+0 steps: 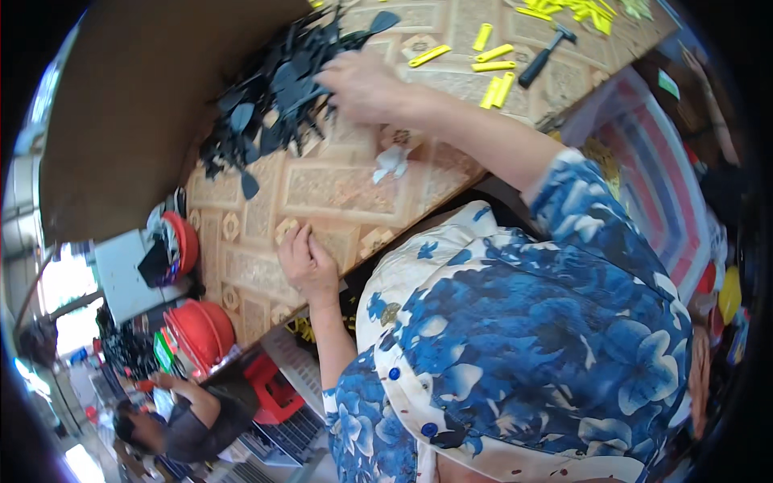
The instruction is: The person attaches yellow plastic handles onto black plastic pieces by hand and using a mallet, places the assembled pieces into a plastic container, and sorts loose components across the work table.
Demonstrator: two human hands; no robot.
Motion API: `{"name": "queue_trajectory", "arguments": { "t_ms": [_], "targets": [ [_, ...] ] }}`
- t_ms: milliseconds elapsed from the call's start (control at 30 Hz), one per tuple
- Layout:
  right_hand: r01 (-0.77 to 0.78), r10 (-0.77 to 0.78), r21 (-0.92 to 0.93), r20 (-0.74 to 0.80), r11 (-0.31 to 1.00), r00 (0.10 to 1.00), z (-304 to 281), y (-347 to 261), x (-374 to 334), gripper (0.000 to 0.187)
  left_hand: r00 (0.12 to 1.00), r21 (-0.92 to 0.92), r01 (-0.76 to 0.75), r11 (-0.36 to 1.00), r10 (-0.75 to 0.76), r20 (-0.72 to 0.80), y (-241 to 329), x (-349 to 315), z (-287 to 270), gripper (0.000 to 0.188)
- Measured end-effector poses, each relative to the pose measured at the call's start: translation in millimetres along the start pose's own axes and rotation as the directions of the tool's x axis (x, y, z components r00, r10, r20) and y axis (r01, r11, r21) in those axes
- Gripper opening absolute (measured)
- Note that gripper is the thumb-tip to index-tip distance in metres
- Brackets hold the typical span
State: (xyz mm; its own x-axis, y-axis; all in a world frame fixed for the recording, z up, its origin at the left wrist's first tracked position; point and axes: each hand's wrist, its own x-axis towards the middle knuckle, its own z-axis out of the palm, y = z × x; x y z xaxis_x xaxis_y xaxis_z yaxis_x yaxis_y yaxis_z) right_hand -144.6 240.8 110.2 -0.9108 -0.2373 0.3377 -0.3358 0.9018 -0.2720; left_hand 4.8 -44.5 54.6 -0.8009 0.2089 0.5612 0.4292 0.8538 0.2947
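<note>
My right hand (358,84) reaches over the table to a heap of thin black pieces with flat paddle-shaped ends (290,84). Its fingertips are at the heap's right side, blurred, and whether they grip a piece cannot be made out. My left hand (306,262) rests at the near edge of the patterned table (338,189), fingers curled together with the thumb against them. What may lie inside them is hidden. Between the hands lies a crumpled whitish scrap (391,163).
Yellow strips (493,53) lie scattered beyond my right arm, beside a black-handled hammer (547,56). A tall brown board (121,121) rises behind the heap. Red bowls (201,334) stand off the table's left end. Another person (189,423) sits at lower left, near a red stool (274,390).
</note>
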Motion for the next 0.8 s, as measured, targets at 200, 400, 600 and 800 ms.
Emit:
{"name": "queue_trajectory", "arguments": {
  "t_ms": [200,400,600,800],
  "targets": [
    [-0.06,0.057,-0.096,-0.039,0.994,0.998,27,-24,-8,0.036,1.0,-0.026,0.015,1.0,-0.015,0.0,12,-3,-13,0.019],
    [0.171,-0.167,-0.085,0.057,0.982,0.984,23,-52,-41,0.028,1.0,-0.011,0.015,1.0,-0.015,0.015,17,-5,-17,0.02],
    [0.12,-0.12,0.028,-0.011,0.992,0.993,28,-40,-38,0.019,1.0,-0.101,0.022,0.995,-0.024,-0.018,19,-5,-8,0.019],
    [0.217,-0.12,0.304,-0.309,0.928,0.943,24,-33,-28,0.015,0.998,-0.05,0.046,0.998,-0.049,-0.042,18,1,-19,0.018]
  ]
}}
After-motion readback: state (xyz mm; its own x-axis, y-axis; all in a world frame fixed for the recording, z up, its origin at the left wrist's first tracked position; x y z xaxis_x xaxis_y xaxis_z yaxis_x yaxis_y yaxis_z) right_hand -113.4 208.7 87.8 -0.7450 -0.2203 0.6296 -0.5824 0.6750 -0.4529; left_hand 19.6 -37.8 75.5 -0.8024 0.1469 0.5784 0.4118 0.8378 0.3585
